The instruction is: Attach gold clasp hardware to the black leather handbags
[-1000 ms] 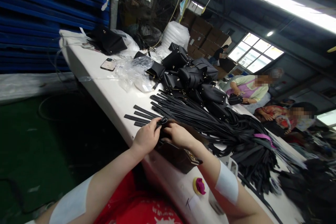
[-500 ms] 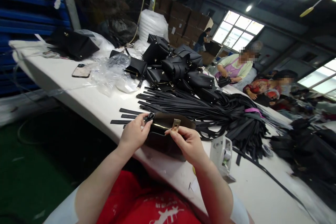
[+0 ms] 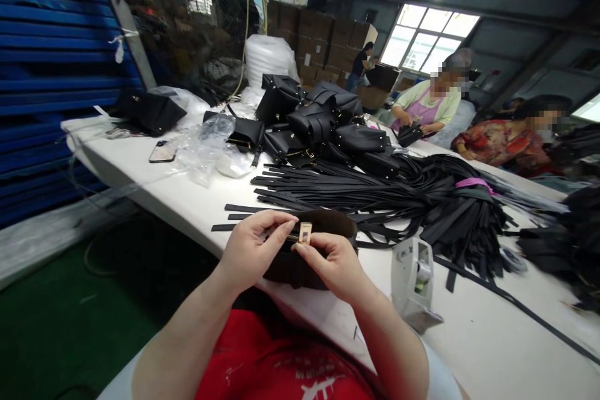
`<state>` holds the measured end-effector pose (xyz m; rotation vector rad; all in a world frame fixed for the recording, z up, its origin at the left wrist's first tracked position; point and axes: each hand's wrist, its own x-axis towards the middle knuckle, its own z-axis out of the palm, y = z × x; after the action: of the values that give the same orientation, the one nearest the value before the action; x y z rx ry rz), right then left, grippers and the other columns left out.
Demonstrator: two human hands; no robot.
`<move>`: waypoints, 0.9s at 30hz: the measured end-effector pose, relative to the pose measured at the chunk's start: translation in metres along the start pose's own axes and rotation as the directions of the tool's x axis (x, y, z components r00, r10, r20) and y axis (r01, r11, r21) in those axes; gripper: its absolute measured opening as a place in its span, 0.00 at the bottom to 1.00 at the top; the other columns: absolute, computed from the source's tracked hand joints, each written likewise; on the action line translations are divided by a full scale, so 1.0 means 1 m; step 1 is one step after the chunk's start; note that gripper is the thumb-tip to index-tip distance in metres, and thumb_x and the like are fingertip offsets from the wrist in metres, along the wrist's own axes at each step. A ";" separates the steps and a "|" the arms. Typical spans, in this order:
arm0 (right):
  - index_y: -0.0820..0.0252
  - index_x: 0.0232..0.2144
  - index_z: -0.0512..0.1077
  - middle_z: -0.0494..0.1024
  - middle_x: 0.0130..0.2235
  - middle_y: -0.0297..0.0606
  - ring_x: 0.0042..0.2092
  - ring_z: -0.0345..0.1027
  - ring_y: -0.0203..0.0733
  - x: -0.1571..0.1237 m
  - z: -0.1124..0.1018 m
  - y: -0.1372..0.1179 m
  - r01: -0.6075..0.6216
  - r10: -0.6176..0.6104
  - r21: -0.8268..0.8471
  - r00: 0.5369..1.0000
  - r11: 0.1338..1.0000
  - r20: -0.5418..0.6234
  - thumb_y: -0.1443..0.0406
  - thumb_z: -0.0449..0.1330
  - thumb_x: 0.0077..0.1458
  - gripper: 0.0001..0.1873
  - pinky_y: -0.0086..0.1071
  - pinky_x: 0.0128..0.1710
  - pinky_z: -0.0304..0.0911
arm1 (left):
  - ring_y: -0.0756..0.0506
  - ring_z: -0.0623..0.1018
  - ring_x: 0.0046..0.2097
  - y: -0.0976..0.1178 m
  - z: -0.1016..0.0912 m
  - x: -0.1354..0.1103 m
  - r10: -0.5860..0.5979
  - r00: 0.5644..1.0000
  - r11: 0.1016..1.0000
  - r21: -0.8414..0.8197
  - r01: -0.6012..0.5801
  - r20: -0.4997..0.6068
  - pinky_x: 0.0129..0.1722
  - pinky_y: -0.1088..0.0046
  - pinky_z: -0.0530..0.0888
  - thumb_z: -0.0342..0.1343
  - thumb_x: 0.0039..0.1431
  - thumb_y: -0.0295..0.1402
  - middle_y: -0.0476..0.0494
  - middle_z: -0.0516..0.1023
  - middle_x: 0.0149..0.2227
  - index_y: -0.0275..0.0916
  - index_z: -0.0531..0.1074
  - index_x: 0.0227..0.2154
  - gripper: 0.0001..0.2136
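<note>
Dark bag [image 3: 297, 272] seemingly at table edge [image 3: 190, 222]

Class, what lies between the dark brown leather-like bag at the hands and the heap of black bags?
In the head view, long, flat black straps lie between the brown bag and the heap of black bags.

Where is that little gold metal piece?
In the head view, just below centre, the gold metal piece is pinched in the right hand, near the left hand, with the dark bag behind it.

A white table [image 3: 473, 331] bears black straps [image 3: 347, 192] and bags [image 3: 313, 120].
</note>
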<state>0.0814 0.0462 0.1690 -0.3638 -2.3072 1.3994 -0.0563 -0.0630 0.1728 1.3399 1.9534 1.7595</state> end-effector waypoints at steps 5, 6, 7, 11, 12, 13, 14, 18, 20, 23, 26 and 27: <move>0.62 0.24 0.70 0.69 0.24 0.32 0.27 0.59 0.33 -0.002 0.001 -0.004 0.088 -0.096 -0.177 0.995 0.980 -0.035 0.60 0.53 0.61 0.17 0.27 0.27 0.51 | 0.52 0.67 0.25 0.005 -0.001 -0.001 0.102 0.994 0.994 0.034 -0.104 0.048 0.25 0.77 0.66 0.62 0.54 0.34 0.51 0.67 0.24 0.39 0.78 0.38 0.09; 0.62 0.23 0.69 0.69 0.23 0.31 0.26 0.59 0.33 -0.003 0.001 -0.004 0.096 -0.106 -0.203 0.994 0.974 -0.038 0.60 0.53 0.62 0.18 0.27 0.27 0.51 | 0.52 0.67 0.26 0.006 -0.001 -0.001 0.130 0.990 0.991 0.031 -0.132 0.052 0.26 0.77 0.66 0.61 0.55 0.33 0.51 0.67 0.24 0.39 0.78 0.38 0.08; 0.61 0.23 0.68 0.69 0.23 0.31 0.26 0.59 0.33 -0.003 0.002 -0.004 0.104 -0.116 -0.228 0.993 0.968 -0.038 0.60 0.53 0.62 0.18 0.28 0.27 0.50 | 0.52 0.67 0.26 0.006 -0.002 0.000 0.159 0.986 0.987 0.026 -0.161 0.055 0.26 0.77 0.66 0.61 0.55 0.32 0.51 0.68 0.24 0.40 0.78 0.37 0.07; 0.60 0.21 0.66 0.69 0.22 0.31 0.25 0.58 0.32 -0.002 0.001 -0.005 0.141 -0.156 -0.330 0.988 0.933 -0.020 0.62 0.52 0.62 0.18 0.29 0.26 0.48 | 0.52 0.69 0.27 0.010 -0.006 0.002 0.224 0.971 0.973 0.036 -0.228 0.086 0.27 0.77 0.66 0.60 0.56 0.29 0.50 0.67 0.23 0.40 0.79 0.33 0.04; 0.60 0.21 0.65 0.69 0.22 0.31 0.25 0.59 0.32 -0.002 0.001 -0.005 0.150 -0.166 -0.358 0.986 0.922 -0.015 0.62 0.53 0.62 0.17 0.29 0.26 0.47 | 0.51 0.69 0.27 0.011 -0.007 0.003 0.220 0.970 0.973 0.050 -0.226 0.099 0.27 0.76 0.66 0.60 0.56 0.29 0.50 0.67 0.23 0.40 0.79 0.32 0.04; 0.60 0.21 0.66 0.70 0.23 0.31 0.25 0.59 0.33 -0.002 0.000 -0.005 0.158 -0.175 -0.383 0.984 0.910 -0.011 0.63 0.53 0.62 0.17 0.29 0.26 0.47 | 0.51 0.69 0.27 0.013 -0.008 0.004 0.212 0.971 0.973 0.067 -0.221 0.111 0.27 0.76 0.66 0.59 0.56 0.28 0.50 0.67 0.23 0.40 0.79 0.31 0.04; 0.59 0.22 0.66 0.71 0.23 0.31 0.25 0.60 0.33 -0.001 0.000 -0.006 0.165 -0.185 -0.406 0.983 0.899 -0.010 0.63 0.53 0.61 0.16 0.30 0.27 0.47 | 0.51 0.70 0.27 0.015 -0.009 0.004 0.206 0.971 0.972 0.086 -0.217 0.122 0.27 0.76 0.67 0.59 0.55 0.28 0.50 0.68 0.23 0.40 0.79 0.30 0.04; 0.59 0.21 0.65 0.70 0.23 0.32 0.25 0.59 0.33 -0.003 0.001 -0.006 0.167 -0.193 -0.440 0.981 0.882 -0.016 0.62 0.53 0.62 0.17 0.30 0.27 0.47 | 0.50 0.72 0.29 0.021 -0.007 0.002 0.248 0.963 0.950 0.170 -0.264 0.108 0.28 0.75 0.68 0.57 0.56 0.27 0.48 0.71 0.24 0.39 0.77 0.27 0.05; 0.59 0.20 0.64 0.69 0.22 0.32 0.24 0.58 0.33 -0.004 0.003 -0.007 0.152 -0.183 -0.435 0.983 0.888 -0.032 0.61 0.53 0.62 0.19 0.30 0.26 0.46 | 0.49 0.72 0.29 0.022 -0.005 -0.002 0.288 0.956 0.928 0.231 -0.294 0.058 0.30 0.74 0.69 0.56 0.57 0.28 0.47 0.72 0.25 0.39 0.76 0.27 0.06; 0.59 0.19 0.63 0.68 0.21 0.31 0.23 0.57 0.32 -0.005 0.005 -0.007 0.146 -0.185 -0.434 0.981 0.889 -0.050 0.61 0.54 0.60 0.18 0.30 0.25 0.46 | 0.49 0.72 0.31 0.020 -0.001 -0.006 0.311 0.950 0.906 0.298 -0.300 0.012 0.32 0.73 0.70 0.54 0.59 0.29 0.47 0.72 0.26 0.39 0.74 0.29 0.06; 0.59 0.19 0.63 0.68 0.21 0.31 0.23 0.57 0.32 -0.005 0.005 -0.007 0.133 -0.191 -0.444 0.977 0.886 -0.090 0.62 0.54 0.60 0.18 0.29 0.25 0.46 | 0.48 0.73 0.33 0.019 0.003 -0.010 0.300 0.952 0.898 0.321 -0.302 0.057 0.34 0.73 0.70 0.53 0.60 0.29 0.47 0.73 0.29 0.39 0.72 0.29 0.06; 0.59 0.19 0.63 0.68 0.21 0.31 0.24 0.57 0.32 -0.005 0.004 -0.007 0.123 -0.191 -0.444 0.975 0.887 -0.110 0.62 0.54 0.59 0.17 0.29 0.25 0.46 | 0.48 0.73 0.34 0.019 0.004 -0.011 0.301 0.950 0.895 0.321 -0.311 0.083 0.34 0.72 0.70 0.52 0.60 0.28 0.46 0.73 0.29 0.39 0.72 0.29 0.06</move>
<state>0.0834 0.0377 0.1723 -0.3863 -2.4449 0.7395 -0.0385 -0.0703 0.1840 1.8658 2.1918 1.5592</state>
